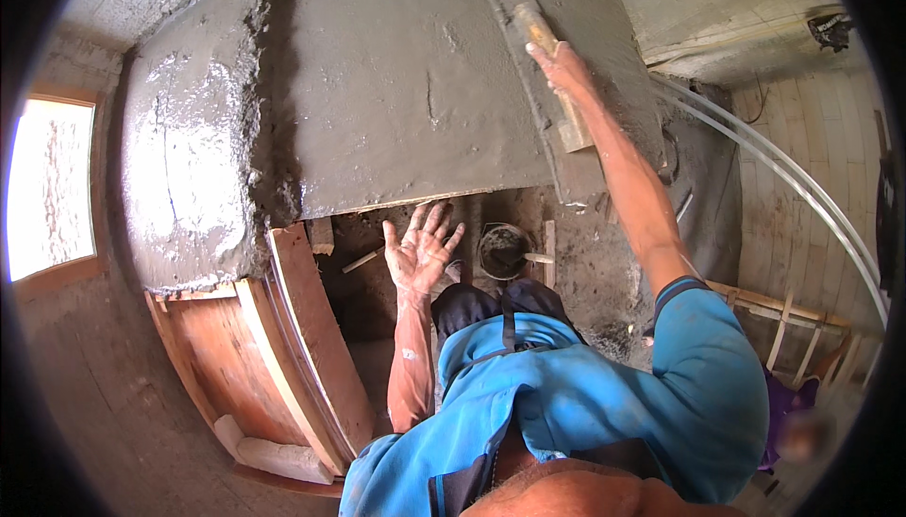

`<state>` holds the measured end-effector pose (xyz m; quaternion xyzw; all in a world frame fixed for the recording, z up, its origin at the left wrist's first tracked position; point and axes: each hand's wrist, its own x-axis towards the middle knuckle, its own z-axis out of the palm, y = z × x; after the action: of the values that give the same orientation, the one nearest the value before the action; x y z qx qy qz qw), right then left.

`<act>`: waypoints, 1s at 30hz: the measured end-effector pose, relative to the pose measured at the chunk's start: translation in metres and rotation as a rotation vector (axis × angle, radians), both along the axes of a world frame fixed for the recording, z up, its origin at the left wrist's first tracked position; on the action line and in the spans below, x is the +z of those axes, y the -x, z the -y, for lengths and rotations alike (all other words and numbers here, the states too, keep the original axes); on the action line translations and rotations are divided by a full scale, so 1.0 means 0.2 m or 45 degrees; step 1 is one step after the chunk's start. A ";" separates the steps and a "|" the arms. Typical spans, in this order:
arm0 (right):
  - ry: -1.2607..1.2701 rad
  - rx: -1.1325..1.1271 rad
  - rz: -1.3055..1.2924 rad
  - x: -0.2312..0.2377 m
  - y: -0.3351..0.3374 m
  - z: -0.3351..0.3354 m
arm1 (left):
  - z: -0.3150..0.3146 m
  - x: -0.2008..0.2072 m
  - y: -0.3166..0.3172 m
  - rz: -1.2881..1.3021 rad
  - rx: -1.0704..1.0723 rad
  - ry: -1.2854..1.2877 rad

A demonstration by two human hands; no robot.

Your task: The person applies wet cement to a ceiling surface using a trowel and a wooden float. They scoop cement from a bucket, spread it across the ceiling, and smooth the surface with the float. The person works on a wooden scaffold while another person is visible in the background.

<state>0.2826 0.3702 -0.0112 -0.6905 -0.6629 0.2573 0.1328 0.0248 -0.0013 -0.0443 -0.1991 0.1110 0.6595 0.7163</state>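
My right hand is closed around the wooden handle of a long plastering float. The float's blade lies along the right part of a wet grey mortar surface, slanting from upper left to lower right. My left hand is held palm up with fingers spread, smeared with mortar and holding nothing. It is just below the lower edge of the mortar surface. Small ridges and pits mark the mortar near its middle.
A bucket with a tool in it stands below. Left are a shiny mortared pillar, a wooden panel frame and a bright window. Pale curved strips arc at right. Another person in purple is at lower right.
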 end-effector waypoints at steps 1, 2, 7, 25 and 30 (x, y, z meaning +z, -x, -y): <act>-0.020 0.043 0.014 0.00 0.10 0.03 | 0.00 0.00 0.00 0.014 0.010 0.007; -0.038 0.084 0.030 0.02 0.19 0.08 | 0.01 0.00 0.00 0.030 0.018 0.015; 0.187 0.228 0.009 0.16 0.45 0.26 | 0.01 0.00 0.01 0.071 0.016 0.032; 0.137 0.304 0.009 0.35 0.16 0.48 | 0.00 0.03 0.03 0.089 0.029 0.056; 0.189 0.282 -0.066 0.50 0.11 0.00 | 0.00 0.03 0.02 0.128 0.068 0.070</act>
<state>0.2596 0.3703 0.0880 -0.6143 -0.7103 0.3366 0.0692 0.0216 -0.0013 -0.0389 -0.2545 0.0875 0.6641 0.6975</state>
